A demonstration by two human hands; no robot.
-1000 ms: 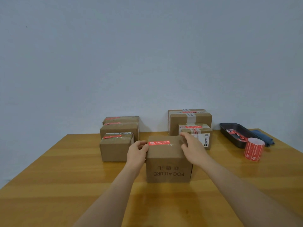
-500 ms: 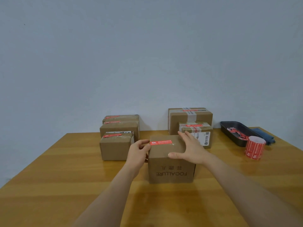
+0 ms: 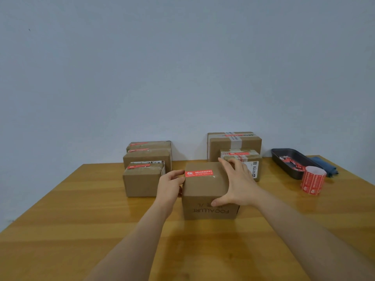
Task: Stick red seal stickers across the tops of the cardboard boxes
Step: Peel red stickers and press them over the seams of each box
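Note:
A brown cardboard box (image 3: pixel 205 189) printed FOCALLURE stands at the middle of the wooden table, with a red seal sticker (image 3: pixel 199 173) across the far part of its top. My left hand (image 3: pixel 170 184) holds the box's left side, fingers curled at the top edge. Spread over the right part of the box top, my right hand (image 3: pixel 236 183) has its thumb on the front face and fingers over the far edge. A roll of red stickers (image 3: pixel 312 180) stands to the right.
Three stickered boxes (image 3: pixel 145 179) stand in a row behind the left hand. Two more, a large one (image 3: pixel 233 145) and a small one (image 3: pixel 246 161), stand at the back right. A dark tray (image 3: pixel 292 162) with red scraps and a blue cloth (image 3: pixel 324 168) lie far right.
My right hand slid from the box's far right corner to spread over its right top, thumb dropping onto the front face. The left hand stayed at the left side.

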